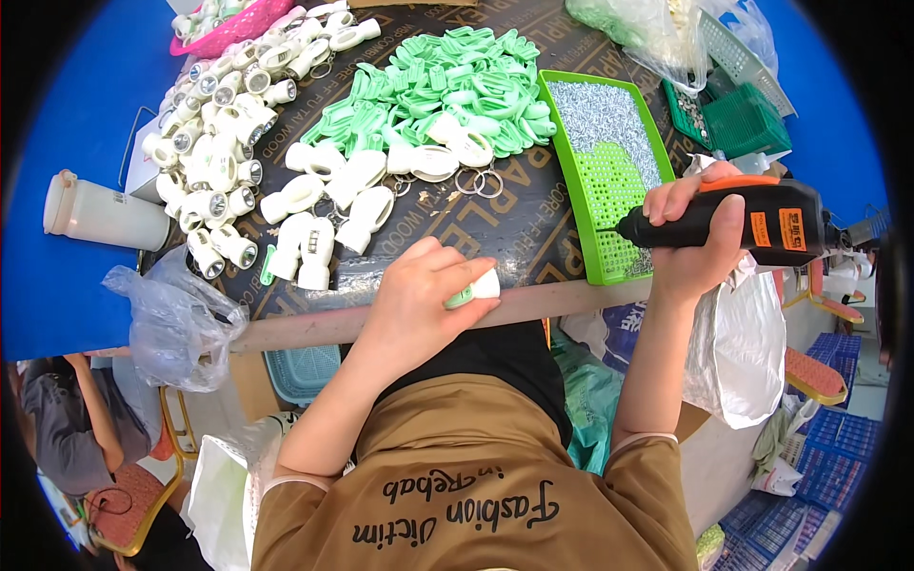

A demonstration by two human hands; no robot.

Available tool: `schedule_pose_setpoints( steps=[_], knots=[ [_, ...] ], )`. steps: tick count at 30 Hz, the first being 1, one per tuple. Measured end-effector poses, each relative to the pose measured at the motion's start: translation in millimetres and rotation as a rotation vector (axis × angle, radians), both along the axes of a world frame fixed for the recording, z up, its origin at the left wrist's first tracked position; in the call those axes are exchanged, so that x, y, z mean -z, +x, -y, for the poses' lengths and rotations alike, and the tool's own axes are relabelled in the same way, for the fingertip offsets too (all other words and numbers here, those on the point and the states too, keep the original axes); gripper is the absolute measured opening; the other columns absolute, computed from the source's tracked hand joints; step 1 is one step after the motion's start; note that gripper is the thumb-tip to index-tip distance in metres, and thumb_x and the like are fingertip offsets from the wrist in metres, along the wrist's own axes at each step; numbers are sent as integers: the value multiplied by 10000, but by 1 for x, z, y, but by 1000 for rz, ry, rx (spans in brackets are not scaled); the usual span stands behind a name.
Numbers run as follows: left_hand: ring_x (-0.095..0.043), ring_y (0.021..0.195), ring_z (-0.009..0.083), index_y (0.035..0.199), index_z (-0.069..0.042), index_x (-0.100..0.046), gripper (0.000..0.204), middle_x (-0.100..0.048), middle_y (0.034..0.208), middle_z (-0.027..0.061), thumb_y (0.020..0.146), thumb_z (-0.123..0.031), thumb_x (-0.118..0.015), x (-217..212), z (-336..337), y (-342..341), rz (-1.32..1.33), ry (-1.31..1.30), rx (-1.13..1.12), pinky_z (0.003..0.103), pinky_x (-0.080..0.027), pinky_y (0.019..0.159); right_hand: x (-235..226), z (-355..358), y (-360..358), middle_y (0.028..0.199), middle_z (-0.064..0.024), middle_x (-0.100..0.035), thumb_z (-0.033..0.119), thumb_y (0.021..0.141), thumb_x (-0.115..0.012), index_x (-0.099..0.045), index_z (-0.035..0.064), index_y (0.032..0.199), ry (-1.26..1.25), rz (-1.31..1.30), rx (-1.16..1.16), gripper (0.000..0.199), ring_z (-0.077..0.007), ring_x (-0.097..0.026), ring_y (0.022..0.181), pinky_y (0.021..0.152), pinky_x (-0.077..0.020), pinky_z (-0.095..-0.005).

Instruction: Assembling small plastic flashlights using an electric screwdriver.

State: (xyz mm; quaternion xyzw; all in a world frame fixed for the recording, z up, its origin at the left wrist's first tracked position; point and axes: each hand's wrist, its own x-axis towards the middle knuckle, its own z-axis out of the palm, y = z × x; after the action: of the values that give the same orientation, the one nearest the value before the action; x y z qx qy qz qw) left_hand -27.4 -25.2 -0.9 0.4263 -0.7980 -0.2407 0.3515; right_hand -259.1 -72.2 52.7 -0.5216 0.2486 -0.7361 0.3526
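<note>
Nearest me ran the table edge [533, 304], and just over it my left hand [425, 297] pinched a small white-and-green piece [486, 285] between thumb and forefinger; the fingers hid the rest of it, so I couldn't tell how its parts met. A clear plastic bag [181, 324] hung over the edge well to the left.

My right hand [703, 235] was wrapped around a black power driver [776, 224], held roughly level with its nose pointing left. The bit reached over the perforated plate [607, 186] in the lime-green tray [571, 181], near its left wall. Whether it touched a screw I couldn't tell. I judged the step in hand to be collecting a screw for the piece; the next move, as I read it, called for clearing the tray wall, crossing left and meeting a steady piece squarely.

For that crossing I had bare dark tabletop [528, 243] between hand and tray. Farther in, loose key rings [479, 183] and white flashlight bodies [357, 181] narrowed the room. Behind them the heap of green parts [438, 90] came up close beside the tray, and finished-looking flashlights [214, 171] filled the left. Farthest, a pink basket [233, 29] closed off the upper left.
</note>
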Motion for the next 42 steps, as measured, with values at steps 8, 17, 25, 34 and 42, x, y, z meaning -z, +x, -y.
schedule_pose_setpoints(
  steps=[8, 17, 25, 34, 42],
  knots=[
    [-487, 655, 217, 922, -37, -658, 337, -561, 683, 60, 612, -131, -749, 2, 1, 1, -14, -1, 10, 312, -410, 591, 2, 4, 0, 561, -94, -480, 168, 857, -523, -472, -13, 960, 29, 12, -19, 215, -164, -466, 457, 448, -412, -279],
    [-502, 667, 222, 924, -22, -655, 332, -559, 680, 68, 624, -138, -737, 6, -1, 3, -56, -2, 13, 318, -426, 610, -5, 1, -7, 620, -75, -470, 333, 864, -494, -481, 41, 1016, 118, -48, 17, 329, -168, -441, 532, 521, -383, -305],
    [-496, 655, 238, 920, -27, -651, 328, -542, 670, 73, 620, -125, -739, 11, 2, 4, -93, -43, 17, 329, -422, 583, -58, -13, -4, 715, -51, -486, 686, 763, -475, -479, 70, 1092, 55, -38, -330, 698, -160, -427, 575, 585, -344, -286],
    [-509, 707, 260, 898, -20, -636, 280, -549, 681, 83, 656, -144, -704, 6, 1, 6, -37, 13, 38, 354, -448, 644, -45, -24, 78, 624, -48, -479, 847, 559, -488, -440, 63, 1011, 22, -176, -488, 906, -144, -448, 502, 486, -367, -280],
    [-509, 710, 259, 897, -15, -641, 279, -550, 675, 86, 661, -152, -698, 4, 0, 7, -21, 24, 33, 352, -446, 654, -36, -36, 81, 585, -69, -491, 898, 535, -419, -444, 41, 985, 220, -160, -387, 968, -160, -424, 432, 430, -368, -281]
  ],
)
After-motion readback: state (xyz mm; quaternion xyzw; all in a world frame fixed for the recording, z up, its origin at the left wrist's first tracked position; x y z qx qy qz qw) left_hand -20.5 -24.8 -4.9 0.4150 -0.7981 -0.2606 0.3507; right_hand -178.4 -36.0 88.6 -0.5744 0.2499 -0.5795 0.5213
